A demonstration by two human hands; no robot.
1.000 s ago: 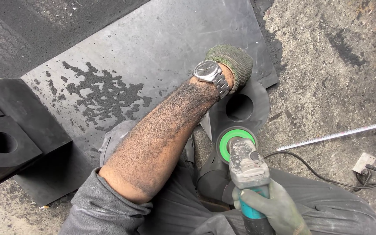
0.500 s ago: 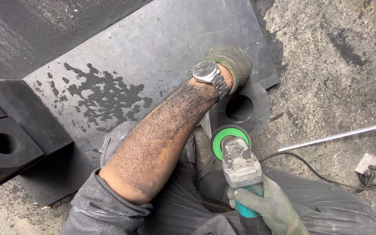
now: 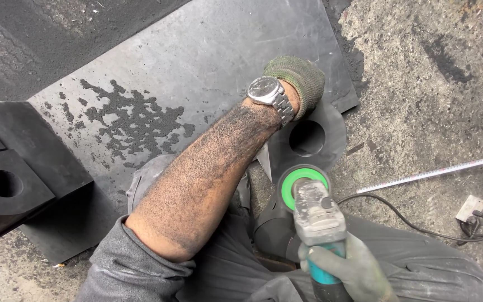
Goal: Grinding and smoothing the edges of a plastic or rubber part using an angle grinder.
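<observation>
Grinding is under way: the gloved right hand [image 3: 353, 268] grips closed around the grey angle grinder with green disc guard [image 3: 308, 193] at six o'clock, while the left hand [image 3: 300, 84] presses flat on the holed black rubber block [image 3: 314, 137] at its twelve o'clock, calling for steady bracing.

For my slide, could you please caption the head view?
Gloved left hand steadies a black holed piece; right hand holds an angle grinder.

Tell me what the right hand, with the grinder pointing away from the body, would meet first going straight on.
Probably the round black rubber piece with a hole, just beyond the angle grinder in the right hand.
</observation>
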